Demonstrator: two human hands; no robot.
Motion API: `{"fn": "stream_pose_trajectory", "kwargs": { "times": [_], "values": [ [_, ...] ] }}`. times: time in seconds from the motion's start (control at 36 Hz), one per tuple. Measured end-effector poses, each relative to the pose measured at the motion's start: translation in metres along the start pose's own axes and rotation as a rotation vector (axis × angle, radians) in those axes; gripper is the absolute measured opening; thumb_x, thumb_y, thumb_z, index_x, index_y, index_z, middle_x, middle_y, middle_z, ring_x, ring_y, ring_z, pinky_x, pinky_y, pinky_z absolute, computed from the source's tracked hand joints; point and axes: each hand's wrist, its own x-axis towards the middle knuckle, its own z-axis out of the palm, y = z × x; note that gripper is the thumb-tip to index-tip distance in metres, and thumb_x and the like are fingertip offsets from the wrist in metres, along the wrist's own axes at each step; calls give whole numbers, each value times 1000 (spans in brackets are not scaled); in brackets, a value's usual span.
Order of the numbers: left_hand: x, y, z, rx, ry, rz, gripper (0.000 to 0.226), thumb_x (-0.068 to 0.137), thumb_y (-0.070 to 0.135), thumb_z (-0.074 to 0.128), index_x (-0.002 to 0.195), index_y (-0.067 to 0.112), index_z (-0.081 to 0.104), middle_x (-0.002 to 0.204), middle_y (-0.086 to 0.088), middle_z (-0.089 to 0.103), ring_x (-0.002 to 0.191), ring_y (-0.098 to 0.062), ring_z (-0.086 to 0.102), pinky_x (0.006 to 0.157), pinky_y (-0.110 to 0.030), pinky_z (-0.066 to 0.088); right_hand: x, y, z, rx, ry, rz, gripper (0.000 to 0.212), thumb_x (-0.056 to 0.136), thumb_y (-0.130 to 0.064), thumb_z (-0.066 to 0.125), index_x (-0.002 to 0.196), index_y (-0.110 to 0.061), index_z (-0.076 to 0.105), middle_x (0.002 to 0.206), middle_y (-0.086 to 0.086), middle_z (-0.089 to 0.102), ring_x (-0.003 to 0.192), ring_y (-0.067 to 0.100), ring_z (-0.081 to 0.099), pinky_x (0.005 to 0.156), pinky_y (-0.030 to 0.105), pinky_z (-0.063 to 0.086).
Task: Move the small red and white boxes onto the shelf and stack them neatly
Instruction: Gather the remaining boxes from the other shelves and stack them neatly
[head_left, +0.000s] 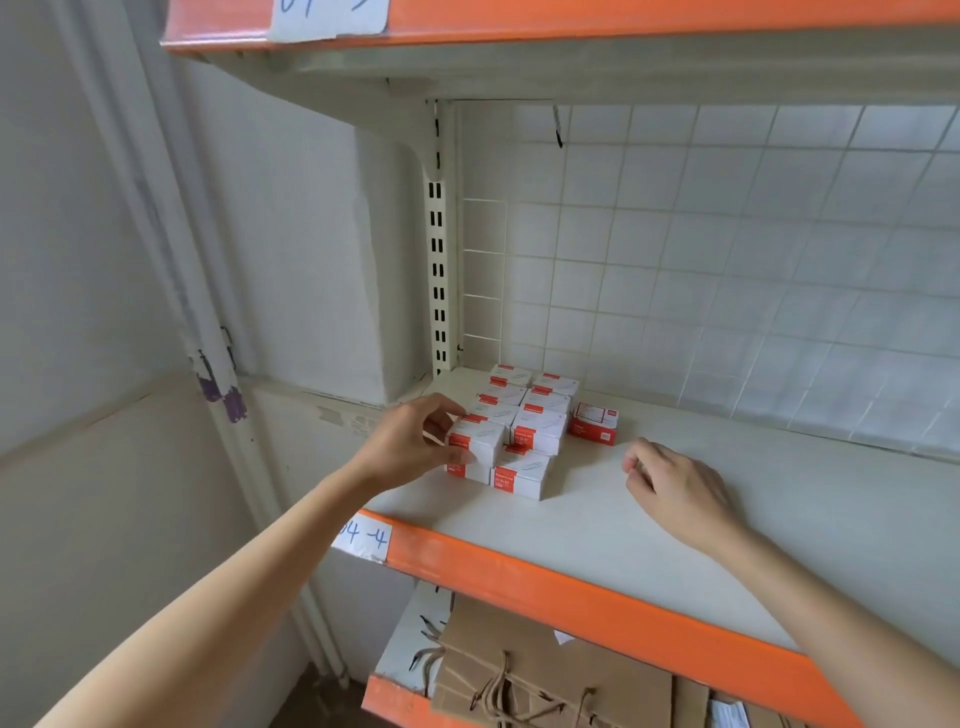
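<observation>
Gripping the top paperclip box (475, 439) in left hand (415, 441), seating it on the stacked boxes (524, 415) at the shelf (675, 525) corner; right hand (675, 491) loosely curled, empty (resting nearby). Risk: nudging sideways, toppling the front column.

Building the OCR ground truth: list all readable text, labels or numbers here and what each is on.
"04 -4": handwritten white paper label on the orange front edge of the middle shelf.
White paper label on the upper orange shelf edge: blue handwriting cut off, unreadable.
Small red and white boxes: print too small and blurred.
</observation>
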Motion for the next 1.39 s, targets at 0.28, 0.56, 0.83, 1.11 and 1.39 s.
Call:
{"fn": "stream_pose_trajectory", "kwargs": {
  "times": [0.28,0.56,0.83,1.11,1.39],
  "values": [
    [-14,33,3,566,119,212,44,76,34,75,111,15,55,107,-2,49,91,-22,52,76,-31,44,1,-2,-5,-15,-89,-6,17,95,-23,39,107,-16,48,115,-1,59,100,27,57,75,32,42],
    [-25,103,56,595,9,316,24,86,35,62,102,17,61,100,1,55,88,-21,57,66,-29,43,-22,27,-55,146,-327,-109,35,88,-20,54,122,-12,51,102,-2,48,89,10,47,91,25,41],
    [-35,201,161,554,-148,452,24,89,41,56,103,21,60,97,6,59,84,-17,58,65,-27,43,-115,116,-125,155,-265,-48,33,91,-23,52,123,-14,51,115,1,52,92,8,46,90,24,40],
    [-60,314,291,427,-297,488,24,91,37,54,105,20,61,101,3,61,93,-17,59,79,-30,48,-241,224,-173,101,-207,147,29,89,-20,54,117,-10,55,100,-2,49,87,11,48,86,25,41],
    [-81,432,412,374,-466,723,27,92,37,52,110,20,61,108,-2,59,100,-20,57,79,-26,42,-337,325,-218,15,-18,395,24,90,-23,53,111,-11,57,110,3,58,109,19,49,94,34,41]
  ]
}}
